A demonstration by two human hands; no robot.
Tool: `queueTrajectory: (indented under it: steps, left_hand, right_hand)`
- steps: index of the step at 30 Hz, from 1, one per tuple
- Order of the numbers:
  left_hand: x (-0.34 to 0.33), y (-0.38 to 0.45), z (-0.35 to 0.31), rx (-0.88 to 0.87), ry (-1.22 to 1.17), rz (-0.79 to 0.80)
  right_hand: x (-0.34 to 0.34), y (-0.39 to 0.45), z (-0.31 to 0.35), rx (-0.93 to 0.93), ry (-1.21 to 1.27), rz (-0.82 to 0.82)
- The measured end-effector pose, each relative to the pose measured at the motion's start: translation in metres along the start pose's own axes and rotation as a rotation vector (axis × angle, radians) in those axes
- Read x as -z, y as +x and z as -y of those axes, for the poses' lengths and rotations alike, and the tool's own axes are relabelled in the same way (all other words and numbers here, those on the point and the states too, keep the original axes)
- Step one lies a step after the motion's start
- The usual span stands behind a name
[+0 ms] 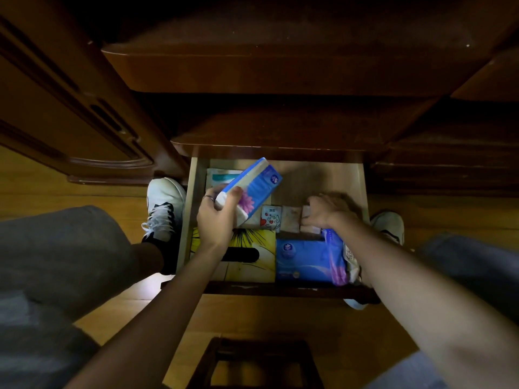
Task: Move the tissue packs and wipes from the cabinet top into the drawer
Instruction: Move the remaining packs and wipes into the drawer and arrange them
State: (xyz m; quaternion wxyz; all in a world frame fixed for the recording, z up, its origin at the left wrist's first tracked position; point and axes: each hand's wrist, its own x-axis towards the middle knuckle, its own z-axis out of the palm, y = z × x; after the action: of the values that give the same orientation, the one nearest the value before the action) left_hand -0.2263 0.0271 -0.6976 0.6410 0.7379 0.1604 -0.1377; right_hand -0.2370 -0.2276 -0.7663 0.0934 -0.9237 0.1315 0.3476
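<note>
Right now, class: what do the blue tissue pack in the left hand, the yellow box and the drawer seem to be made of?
Blue tissue pack, gripped by the left hand: probably thin glossy plastic film, since it shines and shows printed flowers.
Yellow box: likely printed cardboard, with flat faces, crisp edges and a dark oval slot.
Drawer: pale unfinished-looking wood or board inside; the front looks dark, varnished wood.

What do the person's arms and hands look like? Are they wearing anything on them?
Both forearms are bare, with no sleeves, gloves or watch in view. The left hand wears a thin ring on one finger. The right hand is a bit blurred, and no ring shows on it.
</note>
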Motion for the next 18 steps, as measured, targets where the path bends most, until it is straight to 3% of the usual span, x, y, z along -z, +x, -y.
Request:
queueTrajectory:
  steps: [3,7,10,14,18]
  left_hand:
    - [0.002,-0.001,0.0,-0.019,0.003,0.002]
    - [0.005,-0.002,-0.002,-0.014,0.014,-0.011]
    - [0.016,-0.002,-0.006,0.023,-0.018,-0.082]
    - [0.036,-0.005,-0.019,0.033,-0.074,-0.191]
    - [0.061,-0.012,-0.022,0.021,-0.08,-0.226]
  right_hand:
    - [-0.006,-0.001,0.005,0.049,0.0,-0.059]
    - [-0.006,-0.005,0.01,0.053,0.064,0.011]
    - [0.007,-0.013,0.02,0.024,0.075,-0.078]
    - [0.025,-0.037,0.057,0.28,0.37,-0.07]
    - [0.007,-0.063,0.104,0.509,0.262,-0.053]
